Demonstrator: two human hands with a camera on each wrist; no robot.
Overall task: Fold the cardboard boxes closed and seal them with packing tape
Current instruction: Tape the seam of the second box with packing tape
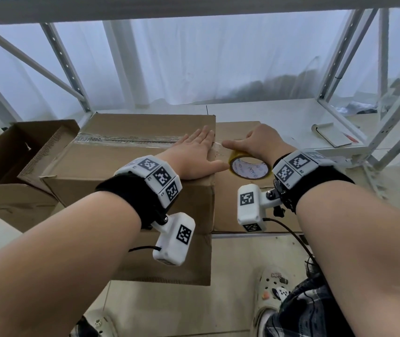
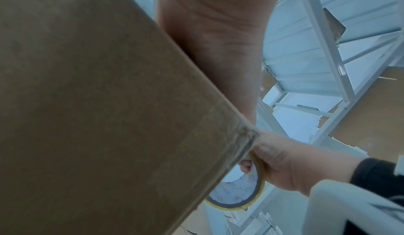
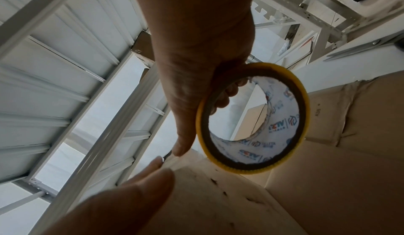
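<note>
A closed brown cardboard box [image 1: 126, 154] sits in front of me, with clear tape [image 1: 131, 139] laid along its top seam. My left hand [image 1: 197, 150] lies flat with straight fingers on the right end of the box top, over the tape. In the left wrist view its palm [image 2: 218, 40] presses the box [image 2: 98, 100]. Just past the box's right edge, my right hand [image 1: 259, 142] grips a yellow-edged tape roll [image 1: 250, 167], fingers hooked through the core and thumb pointing at the box edge. A short strip runs from the roll [image 3: 253, 119] to the box corner [image 3: 218, 195].
An open cardboard box [image 1: 12, 152] stands at the left. Flat cardboard [image 1: 240, 130] lies on the white shelf under my right hand. A white notebook [image 1: 330, 135] rests at the right, near the metal shelf frame [image 1: 386, 132]. Scissors [image 3: 360, 48] lie beyond the roll.
</note>
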